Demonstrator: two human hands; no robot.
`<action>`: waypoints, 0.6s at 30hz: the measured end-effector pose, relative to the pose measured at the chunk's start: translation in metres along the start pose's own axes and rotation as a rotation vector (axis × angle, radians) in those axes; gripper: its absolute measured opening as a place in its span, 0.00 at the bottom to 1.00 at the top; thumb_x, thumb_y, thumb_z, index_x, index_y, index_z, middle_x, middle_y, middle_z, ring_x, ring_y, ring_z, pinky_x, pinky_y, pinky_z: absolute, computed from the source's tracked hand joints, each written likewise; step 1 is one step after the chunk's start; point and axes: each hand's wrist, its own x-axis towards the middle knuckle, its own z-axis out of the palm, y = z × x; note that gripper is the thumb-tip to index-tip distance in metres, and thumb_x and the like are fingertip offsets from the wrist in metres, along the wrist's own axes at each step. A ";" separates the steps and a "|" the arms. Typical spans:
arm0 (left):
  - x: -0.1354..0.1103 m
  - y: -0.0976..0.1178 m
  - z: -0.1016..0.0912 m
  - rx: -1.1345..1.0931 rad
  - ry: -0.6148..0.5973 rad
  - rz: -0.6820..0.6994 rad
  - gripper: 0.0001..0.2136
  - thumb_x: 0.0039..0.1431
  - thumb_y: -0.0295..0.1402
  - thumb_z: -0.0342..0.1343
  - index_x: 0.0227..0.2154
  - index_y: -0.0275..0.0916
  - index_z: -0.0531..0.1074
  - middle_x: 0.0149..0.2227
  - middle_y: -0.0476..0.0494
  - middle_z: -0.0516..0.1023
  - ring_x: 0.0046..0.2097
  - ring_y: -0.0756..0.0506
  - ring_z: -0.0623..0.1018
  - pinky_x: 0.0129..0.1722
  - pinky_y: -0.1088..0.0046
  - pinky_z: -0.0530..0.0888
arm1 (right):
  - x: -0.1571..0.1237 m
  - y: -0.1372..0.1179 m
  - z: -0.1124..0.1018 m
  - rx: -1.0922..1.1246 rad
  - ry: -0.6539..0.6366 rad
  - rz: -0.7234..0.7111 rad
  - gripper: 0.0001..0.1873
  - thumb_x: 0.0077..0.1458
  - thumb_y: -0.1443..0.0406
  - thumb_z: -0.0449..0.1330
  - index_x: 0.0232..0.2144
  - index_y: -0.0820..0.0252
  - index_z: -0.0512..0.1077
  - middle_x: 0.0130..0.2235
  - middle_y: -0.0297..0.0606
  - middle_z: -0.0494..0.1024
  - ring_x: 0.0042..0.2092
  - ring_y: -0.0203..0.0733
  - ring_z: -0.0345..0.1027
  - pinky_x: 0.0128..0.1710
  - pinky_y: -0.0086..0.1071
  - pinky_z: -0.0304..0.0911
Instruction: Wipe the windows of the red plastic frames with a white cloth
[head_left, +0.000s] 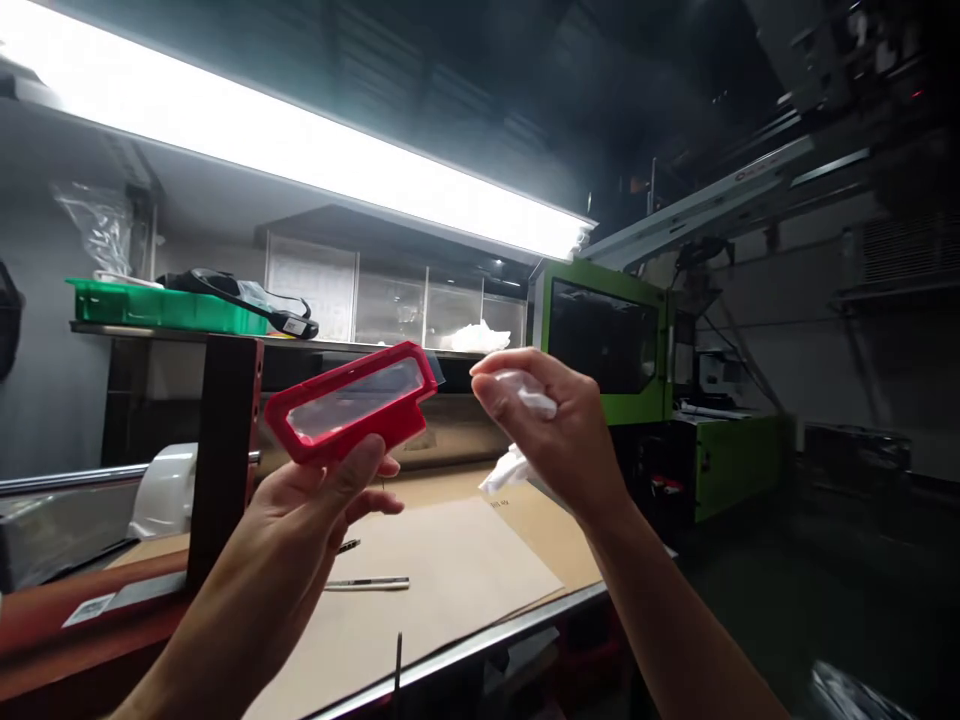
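Observation:
My left hand [322, 510] grips a red plastic frame [409, 420] by its lower edge, thumb on the near face. The frame is tilted, its right end higher, and holds a clear window [356, 398]. A bit of transparent film [435, 368] sticks out past its upper right corner. My right hand [551, 420] is closed around a crumpled white cloth or tissue [525, 388], part of which hangs below the palm. That hand is just right of the frame and apart from it.
Below lies a cardboard-covered bench [450, 540] with a slim cutter-like tool [367, 583]. At left stands a dark red metal post [225, 460]. A shelf behind carries a green tray [165, 306] and a white crumpled heap [480, 337]. A green machine [607, 340] stands at right.

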 end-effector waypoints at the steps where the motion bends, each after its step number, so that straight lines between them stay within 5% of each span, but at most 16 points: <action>1: 0.001 0.004 -0.001 0.016 -0.044 0.038 0.10 0.48 0.40 0.64 0.30 0.40 0.76 0.30 0.50 0.78 0.28 0.52 0.74 0.28 0.82 0.72 | 0.007 -0.002 0.000 0.012 0.015 -0.020 0.08 0.51 0.61 0.63 0.30 0.60 0.74 0.21 0.27 0.67 0.21 0.27 0.57 0.19 0.23 0.53; 5: 0.005 0.014 -0.001 0.019 -0.180 0.127 0.07 0.51 0.37 0.61 0.25 0.39 0.75 0.22 0.52 0.74 0.23 0.54 0.70 0.23 0.82 0.68 | 0.025 -0.003 0.006 0.058 0.001 -0.035 0.09 0.50 0.59 0.64 0.30 0.60 0.74 0.21 0.28 0.67 0.22 0.28 0.58 0.19 0.24 0.54; 18: 0.007 0.023 -0.003 0.033 -0.161 0.169 0.07 0.47 0.38 0.63 0.22 0.41 0.76 0.21 0.51 0.76 0.25 0.53 0.72 0.25 0.83 0.68 | 0.034 0.002 0.013 0.259 -0.088 0.052 0.09 0.48 0.61 0.65 0.31 0.60 0.73 0.22 0.27 0.68 0.21 0.27 0.59 0.17 0.22 0.53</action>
